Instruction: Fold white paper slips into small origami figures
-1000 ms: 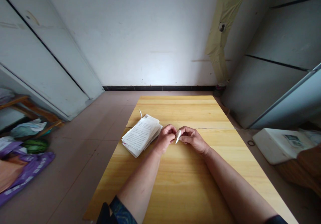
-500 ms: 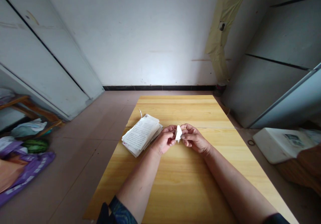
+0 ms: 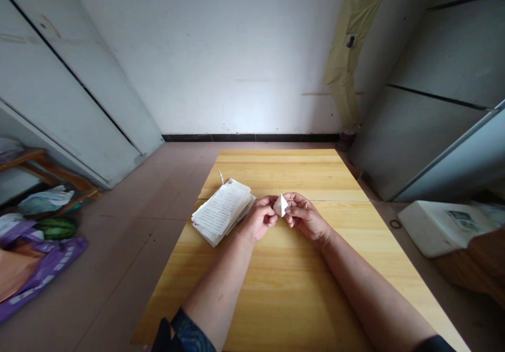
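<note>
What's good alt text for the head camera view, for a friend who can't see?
A left hand and right hand hold a small folded white paper over a wooden table; a stack of printed sheets lies beside the left hand.

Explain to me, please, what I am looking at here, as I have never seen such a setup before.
There is no machine here: these are a person's bare left hand and right hand. The view comes from a camera worn on that person's head, looking forward and down. The fingertips of both hands hold a small folded piece of white paper above a wooden table. On the table, beside the left hand, lies an uneven stack of printed sheets.
</note>
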Available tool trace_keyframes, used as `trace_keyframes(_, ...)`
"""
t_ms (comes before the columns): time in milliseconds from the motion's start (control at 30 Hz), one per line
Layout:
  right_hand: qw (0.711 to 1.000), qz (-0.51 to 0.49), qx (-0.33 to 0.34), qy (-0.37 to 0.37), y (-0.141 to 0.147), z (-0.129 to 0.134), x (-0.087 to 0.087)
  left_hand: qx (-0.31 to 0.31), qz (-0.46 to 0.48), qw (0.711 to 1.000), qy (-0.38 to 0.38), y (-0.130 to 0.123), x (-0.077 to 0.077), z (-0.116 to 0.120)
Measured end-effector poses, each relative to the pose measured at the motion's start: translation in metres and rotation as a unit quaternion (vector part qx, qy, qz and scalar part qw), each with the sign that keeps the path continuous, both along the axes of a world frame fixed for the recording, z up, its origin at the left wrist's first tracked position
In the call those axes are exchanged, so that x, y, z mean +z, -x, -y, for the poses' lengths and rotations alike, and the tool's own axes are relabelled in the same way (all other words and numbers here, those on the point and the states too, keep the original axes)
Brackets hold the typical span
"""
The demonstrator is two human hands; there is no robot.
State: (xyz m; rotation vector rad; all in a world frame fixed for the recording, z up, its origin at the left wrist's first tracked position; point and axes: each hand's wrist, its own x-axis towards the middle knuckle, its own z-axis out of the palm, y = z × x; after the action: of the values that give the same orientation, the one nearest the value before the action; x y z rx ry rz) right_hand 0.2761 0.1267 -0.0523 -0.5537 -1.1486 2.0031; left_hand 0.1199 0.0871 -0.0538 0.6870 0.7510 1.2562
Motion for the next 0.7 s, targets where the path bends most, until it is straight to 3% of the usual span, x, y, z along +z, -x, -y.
trace_keyframes(233,0.999,0.028,-0.013,0.023,-0.0006,0.0005,0.0013,-0.002,-0.022,1.0,-0.005,-0.0017,0.0005,0.0019)
trace_keyframes(700,0.999,0.025,-0.032,-0.02,0.0033,0.0011,0.0025,0.019,-0.04,0.999,-0.018,-0.0045,-0.0007,0.0007)
